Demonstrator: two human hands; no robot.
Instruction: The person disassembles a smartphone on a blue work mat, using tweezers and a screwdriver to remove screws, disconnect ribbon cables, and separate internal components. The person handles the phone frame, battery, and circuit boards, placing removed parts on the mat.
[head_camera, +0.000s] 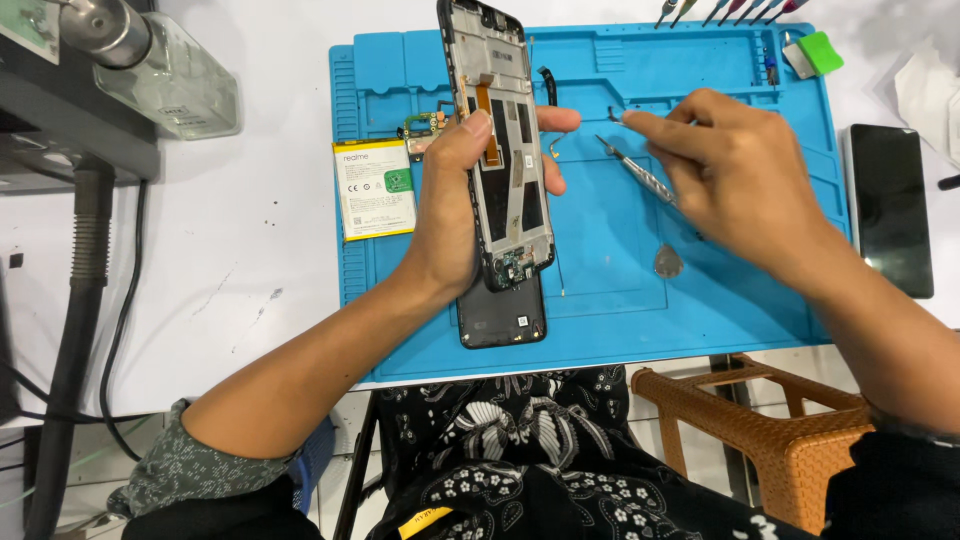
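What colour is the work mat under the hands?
Bright blue mat, clearest in the head view.

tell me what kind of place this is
Most likely a phone repair bench. The left hand holds an opened phone frame over a blue repair mat, a loose battery lies beside it, and the right hand works with tweezers.

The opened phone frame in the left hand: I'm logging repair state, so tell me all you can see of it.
The phone frame is a black-edged, pale grey mid-frame with its back off, showing an orange flex strip, dark cutouts and a small board at its lower end. The left hand holds it tilted up over the blue mat, above a dark back cover.
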